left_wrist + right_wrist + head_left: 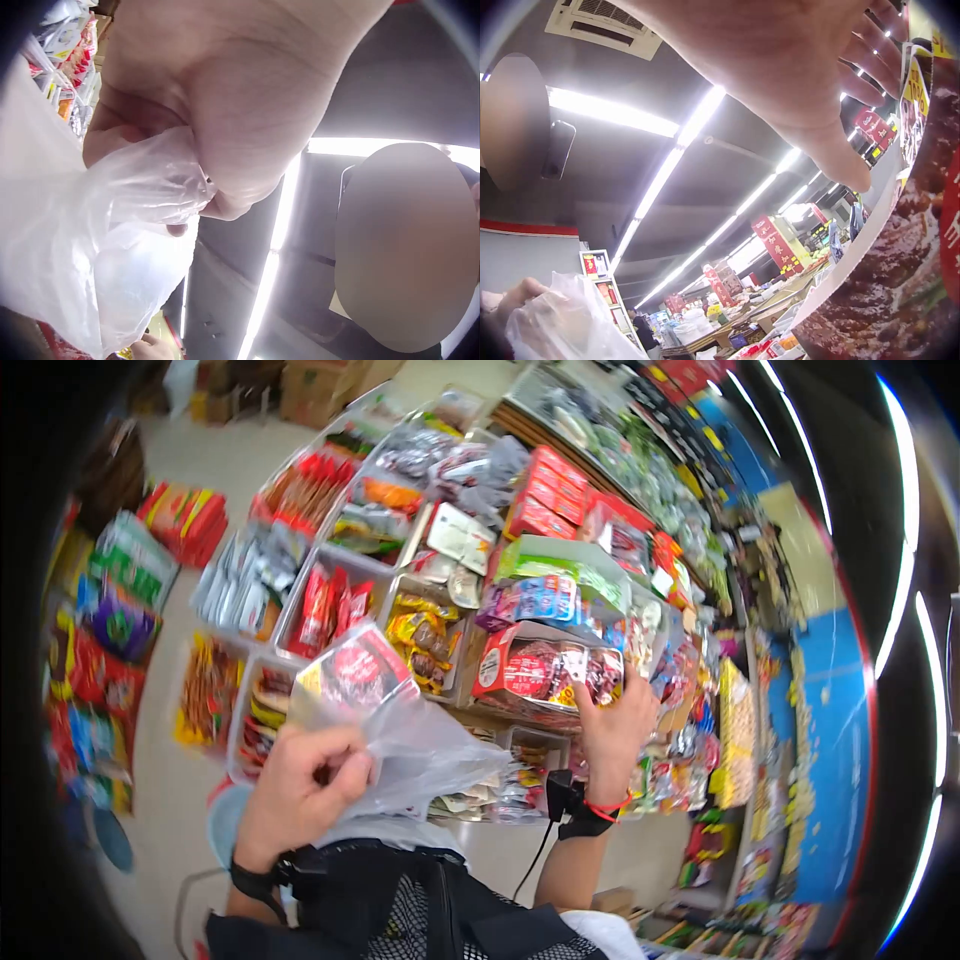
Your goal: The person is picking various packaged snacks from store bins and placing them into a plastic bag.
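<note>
My left hand (310,785) grips the gathered edge of a thin clear plastic bag (425,750), its fingers curled round it. Inside or behind that film shows a red and white package (360,670). In the left wrist view the bag (67,217) hangs crumpled from the hand (225,90). My right hand (618,730) is over a red open display box (500,665) of dark red packets, fingers spread at its right end. The right wrist view shows the hand (802,82) with extended fingers beside the box (885,277); whether they touch a packet, I cannot tell.
Clear bins (290,630) of packaged snacks surround the box on the left and behind. A green carton (575,555) and red boxes (550,490) stand behind it. More bagged goods (120,620) lie at the far left, and a blue bucket (230,815) is below the bins.
</note>
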`<action>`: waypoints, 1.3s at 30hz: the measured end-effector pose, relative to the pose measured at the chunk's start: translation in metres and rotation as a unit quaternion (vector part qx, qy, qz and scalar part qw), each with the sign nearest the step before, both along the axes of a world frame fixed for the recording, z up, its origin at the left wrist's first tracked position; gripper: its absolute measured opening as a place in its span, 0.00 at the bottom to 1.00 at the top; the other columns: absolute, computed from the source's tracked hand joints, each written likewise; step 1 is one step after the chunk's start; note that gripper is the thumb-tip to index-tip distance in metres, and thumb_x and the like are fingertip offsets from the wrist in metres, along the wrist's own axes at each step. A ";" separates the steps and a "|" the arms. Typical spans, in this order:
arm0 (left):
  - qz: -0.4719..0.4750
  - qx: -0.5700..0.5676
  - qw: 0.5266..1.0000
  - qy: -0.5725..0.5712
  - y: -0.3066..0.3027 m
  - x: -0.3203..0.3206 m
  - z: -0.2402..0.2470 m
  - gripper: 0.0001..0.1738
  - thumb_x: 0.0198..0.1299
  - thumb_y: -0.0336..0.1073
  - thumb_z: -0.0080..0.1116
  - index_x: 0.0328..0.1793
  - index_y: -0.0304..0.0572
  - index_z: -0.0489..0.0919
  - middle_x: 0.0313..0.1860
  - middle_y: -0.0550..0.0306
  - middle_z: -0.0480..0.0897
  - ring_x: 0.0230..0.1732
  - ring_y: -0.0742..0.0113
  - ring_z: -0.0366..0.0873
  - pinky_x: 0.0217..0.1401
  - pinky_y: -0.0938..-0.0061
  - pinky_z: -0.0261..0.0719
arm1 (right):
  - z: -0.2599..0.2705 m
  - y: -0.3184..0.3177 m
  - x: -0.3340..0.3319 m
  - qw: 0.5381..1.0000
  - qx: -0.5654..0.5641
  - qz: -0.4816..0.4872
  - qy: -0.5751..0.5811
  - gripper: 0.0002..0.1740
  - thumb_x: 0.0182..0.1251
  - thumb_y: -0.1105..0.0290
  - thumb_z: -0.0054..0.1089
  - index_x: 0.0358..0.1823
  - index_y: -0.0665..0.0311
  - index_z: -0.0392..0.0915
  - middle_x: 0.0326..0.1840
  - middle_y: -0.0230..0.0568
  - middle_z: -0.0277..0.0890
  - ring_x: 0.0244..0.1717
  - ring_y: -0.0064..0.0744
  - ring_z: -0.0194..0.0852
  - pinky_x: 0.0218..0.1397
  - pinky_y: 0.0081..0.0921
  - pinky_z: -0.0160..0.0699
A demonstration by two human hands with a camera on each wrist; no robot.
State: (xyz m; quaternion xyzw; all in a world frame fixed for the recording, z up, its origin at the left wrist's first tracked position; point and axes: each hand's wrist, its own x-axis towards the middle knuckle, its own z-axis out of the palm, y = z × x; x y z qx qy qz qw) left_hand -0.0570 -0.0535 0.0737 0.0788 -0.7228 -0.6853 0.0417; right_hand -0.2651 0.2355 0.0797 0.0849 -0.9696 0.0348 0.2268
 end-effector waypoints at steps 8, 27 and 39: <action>0.016 -0.005 0.997 0.080 -0.002 -0.020 -0.006 0.11 0.63 0.30 0.56 0.29 0.32 0.72 0.15 0.56 0.65 0.18 0.72 0.61 0.24 0.71 0.60 | -0.009 0.013 -0.020 0.995 -0.077 0.036 -0.058 0.39 0.50 0.59 0.80 0.60 0.72 0.75 0.51 0.54 0.78 0.54 0.51 0.76 0.61 0.44 0.73; 0.031 0.152 0.988 0.023 0.007 -0.023 -0.032 0.18 0.74 0.41 0.54 0.33 0.36 0.77 0.20 0.70 0.72 0.21 0.87 0.61 0.23 0.84 0.56 | -0.012 -0.013 -0.036 0.987 -0.082 0.066 -0.121 0.43 0.48 0.50 0.81 0.58 0.74 0.73 0.53 0.63 0.76 0.55 0.59 0.75 0.60 0.46 0.73; 0.084 0.146 0.985 0.044 0.011 -0.025 -0.038 0.19 0.75 0.44 0.54 0.31 0.39 0.76 0.21 0.70 0.73 0.20 0.88 0.61 0.22 0.84 0.54 | -0.012 -0.020 -0.020 0.940 -0.287 0.096 -0.161 0.50 0.43 0.61 0.84 0.65 0.72 0.64 0.52 0.60 0.80 0.54 0.57 0.81 0.58 0.44 0.79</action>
